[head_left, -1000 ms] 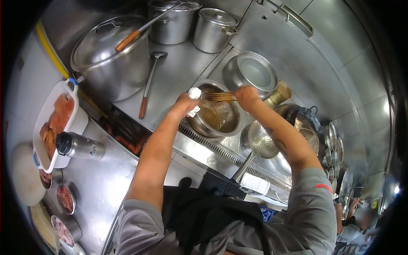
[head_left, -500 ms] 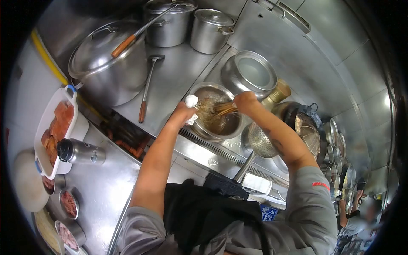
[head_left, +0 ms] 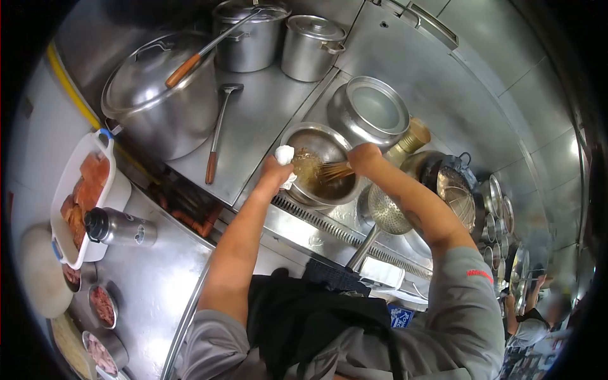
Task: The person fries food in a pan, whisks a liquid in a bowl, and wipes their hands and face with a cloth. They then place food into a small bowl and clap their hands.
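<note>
In the head view a steel wok [head_left: 327, 144] sits on the range with murky, splashing water in it. My right hand [head_left: 364, 158] is closed around a bamboo wok brush [head_left: 334, 170], whose bristles reach into the water. At the wok's left rim, my left hand [head_left: 275, 172] grips a folded white cloth [head_left: 284, 154] against the metal. Just beyond the wok stands a round steel pot [head_left: 378, 109] of clear liquid. A perforated strainer ladle [head_left: 389, 211] lies close below my right forearm.
Left of the wok are a lidded stockpot [head_left: 161, 114], smaller lidded pots [head_left: 312, 52] and a wood-handled spatula [head_left: 219, 134]. A white tub of meat [head_left: 88, 196], a flask [head_left: 126, 227] and meat tins [head_left: 102, 305] stand lower left. Another person [head_left: 532, 326] is far right.
The brush bristles have shifted slightly right and down inside the wok, and the water splashes differently. Both hands keep their grip.
</note>
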A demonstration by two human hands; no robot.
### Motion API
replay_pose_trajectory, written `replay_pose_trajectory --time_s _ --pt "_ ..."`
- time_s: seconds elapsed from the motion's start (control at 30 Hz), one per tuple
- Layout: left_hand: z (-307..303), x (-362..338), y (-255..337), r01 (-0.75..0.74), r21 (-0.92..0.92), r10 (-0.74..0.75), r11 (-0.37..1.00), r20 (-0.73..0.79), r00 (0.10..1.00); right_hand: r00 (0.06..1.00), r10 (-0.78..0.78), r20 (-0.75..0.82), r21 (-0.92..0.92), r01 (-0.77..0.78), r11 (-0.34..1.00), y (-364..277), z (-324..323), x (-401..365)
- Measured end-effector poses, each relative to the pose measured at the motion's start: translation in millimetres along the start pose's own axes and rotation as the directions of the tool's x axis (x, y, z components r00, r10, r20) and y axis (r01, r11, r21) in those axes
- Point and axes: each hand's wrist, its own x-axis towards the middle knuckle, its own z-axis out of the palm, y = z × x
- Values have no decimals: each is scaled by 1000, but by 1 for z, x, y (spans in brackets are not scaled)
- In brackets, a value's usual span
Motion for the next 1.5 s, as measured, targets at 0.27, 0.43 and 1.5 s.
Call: replay_pose_trajectory --time_s 0.27,0.43,1.5 --pt "9 20 -40 -69 -100 71 993 15 997 921 -218 -322 72 254 965 -45 -11 -10" --pt "7 -7 -27 -86 -16 85 996 -62 994 997 -56 -47 84 60 995 -8 -19 -8" --pt "15 -13 -44 50 -137 -54 989 -28 998 963 -158 -219 225 208 952 -60 3 -18"
